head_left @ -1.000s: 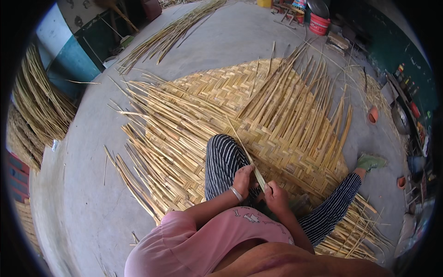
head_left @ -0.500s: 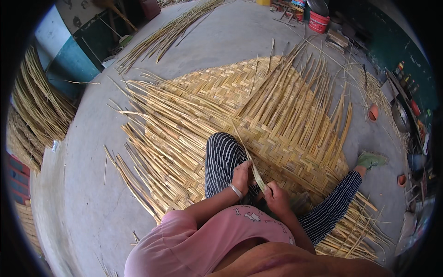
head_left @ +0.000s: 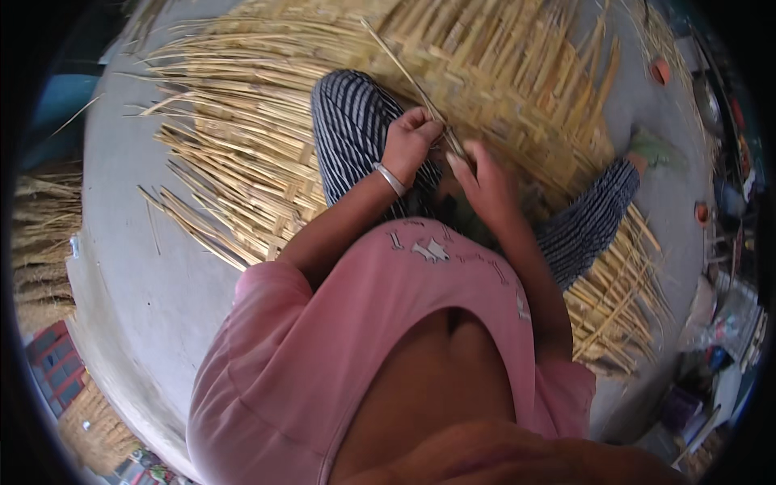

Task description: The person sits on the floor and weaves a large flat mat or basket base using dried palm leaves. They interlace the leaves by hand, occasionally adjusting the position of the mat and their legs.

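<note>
Both my hands grip one split reed strip [head_left: 402, 68] in front of my lap. My left hand [head_left: 413, 139], a silver bracelet at its wrist, pinches the strip above my bent left knee. Close beside it, my right hand [head_left: 487, 179] is closed round the strip's lower end. From there the strip slants up and to the left. Beneath and around me spreads a partly woven reed mat [head_left: 485, 121], its herringbone weave showing in the middle and long loose strip ends fanning out at its edges. Motion blurs the mat somewhat.
On the left, bundles of dry reeds [head_left: 47, 234] stand beyond the grey floor [head_left: 133, 267]. Along the right edge are an orange clay pot [head_left: 660, 72], a smaller pot [head_left: 701, 212] and mixed clutter. My striped legs rest on the mat.
The whole view has tilted down toward my body, and the room's far end has left the picture. Both hands still hold the strip, which now slants further to the left.
</note>
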A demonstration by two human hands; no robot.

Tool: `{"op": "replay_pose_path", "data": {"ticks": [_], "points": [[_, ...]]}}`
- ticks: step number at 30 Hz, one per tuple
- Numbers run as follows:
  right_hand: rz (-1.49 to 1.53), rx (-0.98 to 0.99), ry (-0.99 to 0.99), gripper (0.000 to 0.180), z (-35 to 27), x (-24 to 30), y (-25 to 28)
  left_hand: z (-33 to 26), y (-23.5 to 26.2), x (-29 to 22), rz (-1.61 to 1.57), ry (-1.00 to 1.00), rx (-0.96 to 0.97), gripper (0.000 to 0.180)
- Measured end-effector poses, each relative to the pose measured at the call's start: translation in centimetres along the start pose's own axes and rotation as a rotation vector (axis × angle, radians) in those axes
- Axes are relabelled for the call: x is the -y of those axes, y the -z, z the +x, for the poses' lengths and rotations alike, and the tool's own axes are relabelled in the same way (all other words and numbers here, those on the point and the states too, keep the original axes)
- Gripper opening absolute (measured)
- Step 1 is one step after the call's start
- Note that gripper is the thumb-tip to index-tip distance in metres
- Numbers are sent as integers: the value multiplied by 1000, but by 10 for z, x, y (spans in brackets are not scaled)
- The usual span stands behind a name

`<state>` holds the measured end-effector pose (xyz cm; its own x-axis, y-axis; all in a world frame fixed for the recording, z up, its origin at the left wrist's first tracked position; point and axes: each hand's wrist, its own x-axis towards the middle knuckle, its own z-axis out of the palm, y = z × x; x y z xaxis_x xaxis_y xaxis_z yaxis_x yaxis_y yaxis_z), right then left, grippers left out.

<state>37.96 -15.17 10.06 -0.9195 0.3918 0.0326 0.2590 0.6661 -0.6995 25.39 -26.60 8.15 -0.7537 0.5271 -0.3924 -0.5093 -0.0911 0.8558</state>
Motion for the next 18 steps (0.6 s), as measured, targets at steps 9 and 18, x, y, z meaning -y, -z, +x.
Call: {"op": "replay_pose_path", "data": {"ticks": [9,18], "points": [[-28,51,53,25,32,-16,-12,0,5,16,63,112,39,11],[23,-31,21,21,22,-34,-28,0,8,23,24,171,97,10]]}}
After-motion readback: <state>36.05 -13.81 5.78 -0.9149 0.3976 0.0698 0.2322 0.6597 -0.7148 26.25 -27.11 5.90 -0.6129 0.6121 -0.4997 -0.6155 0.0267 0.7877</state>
